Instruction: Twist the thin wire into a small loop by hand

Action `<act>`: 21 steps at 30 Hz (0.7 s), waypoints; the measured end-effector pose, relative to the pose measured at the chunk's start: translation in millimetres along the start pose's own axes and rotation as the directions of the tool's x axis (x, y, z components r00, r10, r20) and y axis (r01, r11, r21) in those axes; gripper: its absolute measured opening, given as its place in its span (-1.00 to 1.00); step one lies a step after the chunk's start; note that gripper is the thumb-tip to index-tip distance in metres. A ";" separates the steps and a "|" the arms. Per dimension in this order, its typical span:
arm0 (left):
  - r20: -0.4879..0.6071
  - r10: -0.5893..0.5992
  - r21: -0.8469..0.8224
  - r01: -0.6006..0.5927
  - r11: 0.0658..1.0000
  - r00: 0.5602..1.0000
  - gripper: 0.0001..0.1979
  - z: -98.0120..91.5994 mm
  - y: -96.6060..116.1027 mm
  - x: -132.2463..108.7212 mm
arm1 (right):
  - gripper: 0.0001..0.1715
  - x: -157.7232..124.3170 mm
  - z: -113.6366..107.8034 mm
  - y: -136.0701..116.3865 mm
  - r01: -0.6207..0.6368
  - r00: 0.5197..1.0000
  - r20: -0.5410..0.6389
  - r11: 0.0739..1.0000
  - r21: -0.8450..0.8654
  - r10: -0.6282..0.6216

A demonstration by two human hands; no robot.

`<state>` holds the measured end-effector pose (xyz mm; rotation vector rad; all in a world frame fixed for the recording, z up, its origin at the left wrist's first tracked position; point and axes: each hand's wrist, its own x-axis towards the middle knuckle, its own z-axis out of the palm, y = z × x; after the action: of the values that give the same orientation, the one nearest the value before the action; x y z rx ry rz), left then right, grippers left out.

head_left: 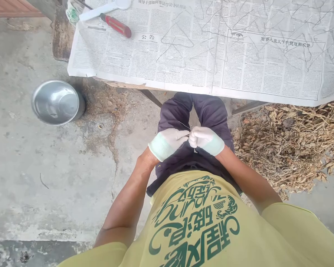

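Wire (184, 126) barely visible, pinched between gloved left hand (167, 142) and right hand (206, 140), fingertips pressed together.

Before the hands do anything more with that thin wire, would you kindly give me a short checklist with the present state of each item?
1. Both hands gloved: ok, left hand and right hand wear white gloves.
2. Thin wire pinched between both hands: ok, fingertips meet over the lap.
3. Wire's full length and shape: cannot tell, too thin.
4. More bent wires on the newspaper: ok.
5. Red-handled screwdriver at hand: ok, lying on the newspaper.
6. Metal bowl upright on the floor: ok.
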<state>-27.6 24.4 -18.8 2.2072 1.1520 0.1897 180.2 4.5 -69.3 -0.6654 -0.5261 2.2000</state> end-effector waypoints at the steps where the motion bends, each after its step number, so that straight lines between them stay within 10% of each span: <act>1: -0.006 -0.019 0.016 0.019 1.000 1.000 -0.66 -0.9 -0.9 -0.9 | -0.65 0.1 -1.3 -1.9 -0.003 1.000 0.001 1.000 0.003 0.003; 11: 0.121 -0.035 0.116 0.021 0.993 0.992 -0.60 -10.6 -5.2 -2.2 | -0.69 -1.9 -10.9 -13.5 -0.036 0.998 -0.048 0.999 -0.039 0.035; 21: 0.001 0.072 0.147 -0.072 0.987 0.997 -0.67 2.9 -14.4 -1.2 | -0.73 -1.4 -9.7 -24.4 -0.107 0.992 -0.079 0.991 -0.083 0.100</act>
<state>-37.1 28.1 -29.4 2.3802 1.1208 0.1436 200.4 20.1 -62.9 -0.8349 -0.5623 2.2491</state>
